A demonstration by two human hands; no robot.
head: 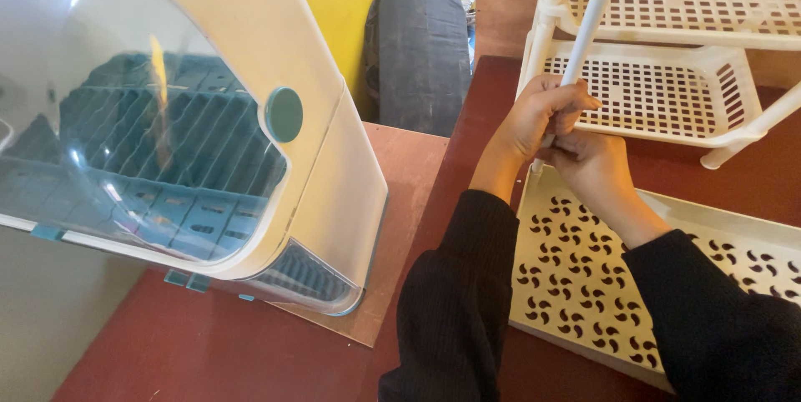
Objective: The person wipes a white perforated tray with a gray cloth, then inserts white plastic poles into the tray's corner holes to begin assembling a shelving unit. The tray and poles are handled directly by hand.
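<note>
A cream plastic tube (586, 30) stands nearly upright over the near corner of a flat perforated cream shelf panel (584, 277) that lies on the dark red floor. My left hand (544, 116) is wrapped around the tube's middle. My right hand (594, 164) grips the tube just below, close to the panel's corner. The tube's lower end is hidden by my hands. Both arms wear black sleeves.
A partly built cream rack (667, 85) with two perforated shelves stands behind the tube. A cream dish-drainer box (275, 43) with a clear lid and teal rack inside sits on a board at left. A dark bundle (417, 43) leans against a yellow wall.
</note>
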